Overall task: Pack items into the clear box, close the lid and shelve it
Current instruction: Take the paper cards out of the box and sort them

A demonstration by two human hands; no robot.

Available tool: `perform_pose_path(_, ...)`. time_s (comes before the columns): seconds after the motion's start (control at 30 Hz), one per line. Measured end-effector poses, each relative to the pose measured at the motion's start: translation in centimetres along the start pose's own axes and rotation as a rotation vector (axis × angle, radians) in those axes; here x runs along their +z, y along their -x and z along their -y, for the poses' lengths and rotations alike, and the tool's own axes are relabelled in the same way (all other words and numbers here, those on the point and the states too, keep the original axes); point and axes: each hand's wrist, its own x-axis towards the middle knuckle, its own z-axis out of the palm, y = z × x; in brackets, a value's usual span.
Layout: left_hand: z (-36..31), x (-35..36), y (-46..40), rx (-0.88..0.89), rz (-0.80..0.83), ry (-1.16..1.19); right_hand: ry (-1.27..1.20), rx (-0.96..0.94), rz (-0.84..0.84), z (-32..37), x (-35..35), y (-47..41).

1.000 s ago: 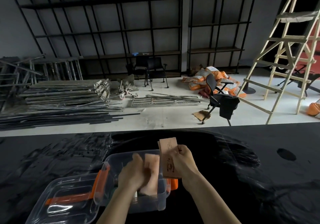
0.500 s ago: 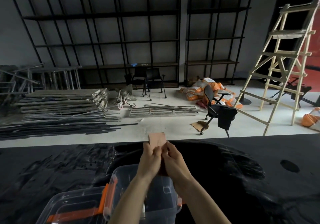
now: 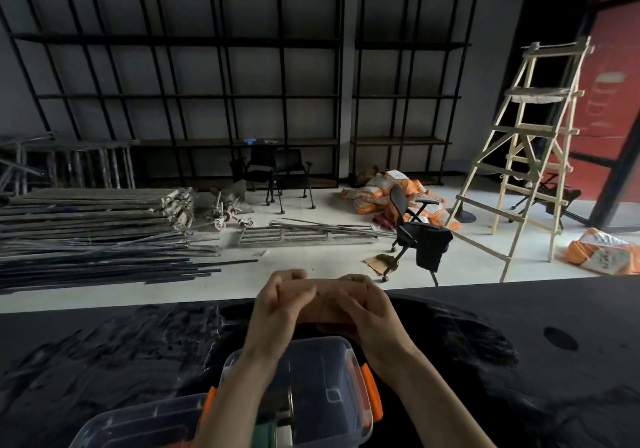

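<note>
The clear box [image 3: 322, 371] with orange latches stands open on the black table, below my wrists. Its clear lid [image 3: 138, 427] lies at its left, partly cut off by the frame's bottom edge. My left hand [image 3: 280, 305] and my right hand [image 3: 360, 309] are raised together above the box's far side. Both grip one small tan packet [image 3: 332, 304], held flat and sideways between them. Fingers cover most of the packet. Something green and white shows dimly inside the box, hidden by my left forearm.
The black table [image 3: 485, 361] stretches across the foreground, with a round hole [image 3: 560, 338] at the right. Beyond it are black shelving [image 3: 214, 94], stacked metal bars [image 3: 93, 226], office chairs, orange sacks and a wooden ladder [image 3: 530, 156].
Both hands rose from the box with the tan packet, came together on it, and turned it from upright to sideways. The camera tilted upward, so the box sits lower in view.
</note>
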Motion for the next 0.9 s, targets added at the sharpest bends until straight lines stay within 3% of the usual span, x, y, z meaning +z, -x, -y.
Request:
perform_pose_path(0.1,-0.5,1.4,-0.3,0.06,-0.161,0.038,0.043,-0.036,-0.031,0.2,1.8,-0.1)
perform_pose_path(0.23,-0.5,2.3,-0.7,0.151,-0.288,0.077,-0.007,0.012,-0.233,-0.5,3.7,-0.5)
perform_pose_path(0.33,-0.2,2.2,-1.2,0.131,-0.291,0.062,-0.029,0.084,-0.352,-0.8,4.4,-1.1)
perform_pose_path(0.5,0.2,2.3,-0.9,0.046,-0.451,0.08,0.017,0.089,-0.411,-1.9,5.1,-1.2)
perform_pose_path(0.67,1.1,2.3,0.1,0.012,-0.234,0.187,-0.222,0.215,-0.513,-2.0,4.6,-1.2)
perform_pose_path(0.77,2.4,3.6,1.1,-0.05,-0.184,0.248,-0.349,0.329,-0.41,-2.5,4.9,-1.3)
perform_pose_path(0.83,2.6,4.0,1.1,-0.061,-0.255,0.258,-0.164,0.328,-0.341,-3.4,4.7,-1.2)
perform_pose_path(0.9,2.3,3.1,0.6,-0.058,-0.237,0.242,0.129,0.201,-0.338,-4.0,3.8,-1.4)
